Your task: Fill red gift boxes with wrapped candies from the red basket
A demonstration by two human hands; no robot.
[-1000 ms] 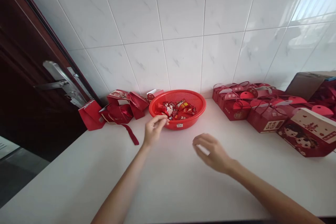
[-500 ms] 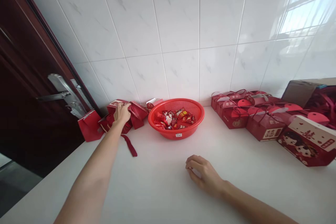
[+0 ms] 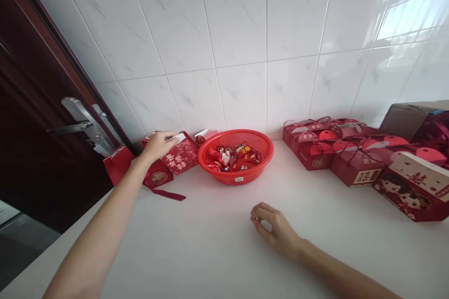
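Note:
At the left, my left hand (image 3: 159, 145) pinches the top edge of a red gift box (image 3: 180, 158) with pale printed characters. A white strip shows along its upper edge, by my fingers. Beside it stand another red box (image 3: 159, 175) with a round gold emblem and a red bag (image 3: 117, 163). A dark red ribbon (image 3: 171, 195) trails from there across the white table. My right hand (image 3: 275, 229) rests on the table at centre right, fingers curled and thumb meeting them; nothing shows in its grasp.
A red plastic basket (image 3: 235, 178) of wrapped sweets (image 3: 242, 156) stands by the tiled wall. Behind its left rim is another small box (image 3: 206, 135). Rows of red handled boxes (image 3: 315, 154) and a carton (image 3: 403, 121) fill the right side. A dark door (image 3: 42, 103) borders the left.
The red gift box in my left hand has turned, so its printed face now shows. The ribbon has swung to lie more level. My right hand has stayed nearly still.

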